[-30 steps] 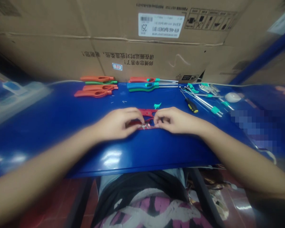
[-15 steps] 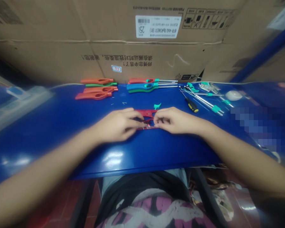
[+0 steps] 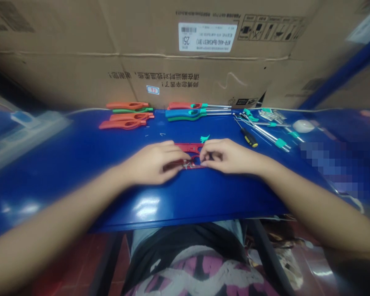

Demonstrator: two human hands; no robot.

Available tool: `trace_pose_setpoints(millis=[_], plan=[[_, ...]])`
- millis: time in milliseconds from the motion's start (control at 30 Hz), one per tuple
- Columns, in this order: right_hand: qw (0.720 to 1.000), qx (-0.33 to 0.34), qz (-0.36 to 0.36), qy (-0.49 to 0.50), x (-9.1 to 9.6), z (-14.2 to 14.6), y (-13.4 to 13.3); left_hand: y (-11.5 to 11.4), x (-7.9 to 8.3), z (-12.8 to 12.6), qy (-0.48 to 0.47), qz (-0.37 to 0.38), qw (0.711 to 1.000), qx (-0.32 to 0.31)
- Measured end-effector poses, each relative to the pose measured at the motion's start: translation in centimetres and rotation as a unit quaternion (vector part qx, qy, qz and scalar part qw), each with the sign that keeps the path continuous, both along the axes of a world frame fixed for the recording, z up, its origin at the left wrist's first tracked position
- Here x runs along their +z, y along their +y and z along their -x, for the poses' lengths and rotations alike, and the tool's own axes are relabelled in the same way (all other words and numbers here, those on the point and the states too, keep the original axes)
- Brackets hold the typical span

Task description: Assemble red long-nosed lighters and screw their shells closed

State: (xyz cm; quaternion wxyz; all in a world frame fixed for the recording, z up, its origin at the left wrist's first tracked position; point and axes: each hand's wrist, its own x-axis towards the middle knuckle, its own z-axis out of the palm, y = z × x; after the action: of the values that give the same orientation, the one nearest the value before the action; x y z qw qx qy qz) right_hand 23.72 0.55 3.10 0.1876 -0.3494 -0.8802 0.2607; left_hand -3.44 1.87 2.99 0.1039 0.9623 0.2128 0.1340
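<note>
Two red halves of a lighter handle lie on the blue table in front of me: an upper half (image 3: 185,146) and, nearer to me, a lower half (image 3: 189,166) with small metallic parts in it. My left hand (image 3: 156,162) is closed on the left part of the lower half, thumb and fingers at its edge. At the right end, my right hand (image 3: 230,157) has its fingers curled and pinched on the same half. Its fingertips partly cover both halves. Just behind lies a small teal trigger piece (image 3: 204,139).
Orange and green handle shells (image 3: 126,116) lie at the back left. Assembled lighters (image 3: 185,114) are at the back middle. A screwdriver (image 3: 249,137), metal tubes with teal pieces (image 3: 269,137) and a white round object (image 3: 303,125) lie right. A cardboard box (image 3: 80,70) stands behind.
My left fingers have shifted slightly right and closer over the lower half, where the small metallic parts now show near the thumb. My right hand stays almost still.
</note>
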Motion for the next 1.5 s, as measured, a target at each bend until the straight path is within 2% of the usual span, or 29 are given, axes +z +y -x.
trace_pose_setpoints(millis=[100, 200, 300, 500, 567, 667, 733, 800, 867, 967, 1067, 1267, 1500], plan=[[0.994, -0.058, -0.093, -0.002, -0.5, -0.3, 0.5, -0.1, 0.1, -0.1, 0.007, -0.006, 1.0, 0.007], [0.973, -0.14, -0.163, -0.08, -0.9, -1.1, 1.4, -0.2, 0.2, -0.2, 0.014, -0.01, 1.0, 0.013], [0.956, -0.186, -0.161, -0.157, -1.0, -1.7, 2.0, -0.2, 0.2, -0.2, 0.017, -0.012, 1.0, 0.014], [0.948, -0.215, -0.135, -0.193, -0.4, -2.5, 2.5, -0.2, -0.1, -0.2, 0.017, 0.001, 1.0, 0.019], [0.949, -0.218, -0.133, -0.183, -0.2, -2.6, 2.6, -0.2, -0.2, -0.3, 0.016, 0.006, 1.0, 0.019], [0.959, -0.229, -0.132, -0.104, 0.2, -2.7, 2.6, -0.2, -0.2, -0.3, 0.015, 0.014, 1.0, 0.021], [0.971, -0.211, -0.106, -0.039, 0.6, -2.6, 2.3, -0.3, -0.2, -0.4, 0.015, 0.022, 0.999, 0.026], [0.986, -0.151, -0.064, -0.01, 1.1, -2.2, 1.7, -0.3, -0.2, -0.4, 0.015, 0.031, 0.999, 0.029], [0.996, -0.073, -0.037, -0.028, 1.4, -1.7, 0.9, -0.4, -0.2, -0.5, 0.013, 0.041, 0.999, 0.031], [0.995, -0.003, -0.059, -0.085, 1.4, -1.0, 0.1, -0.5, -0.3, -0.6, 0.009, 0.052, 0.998, 0.035], [0.985, 0.009, -0.099, -0.143, 1.1, -0.6, -0.3, -0.6, -0.4, -0.7, 0.001, 0.063, 0.997, 0.043], [0.967, 0.009, -0.135, -0.217, 1.6, -0.5, -0.7, -0.6, -0.4, -0.7, -0.004, 0.071, 0.996, 0.056], [0.958, 0.021, -0.16, -0.236, 1.3, -0.1, -0.8, -0.7, -0.5, -0.8, -0.015, 0.084, 0.994, 0.062]])
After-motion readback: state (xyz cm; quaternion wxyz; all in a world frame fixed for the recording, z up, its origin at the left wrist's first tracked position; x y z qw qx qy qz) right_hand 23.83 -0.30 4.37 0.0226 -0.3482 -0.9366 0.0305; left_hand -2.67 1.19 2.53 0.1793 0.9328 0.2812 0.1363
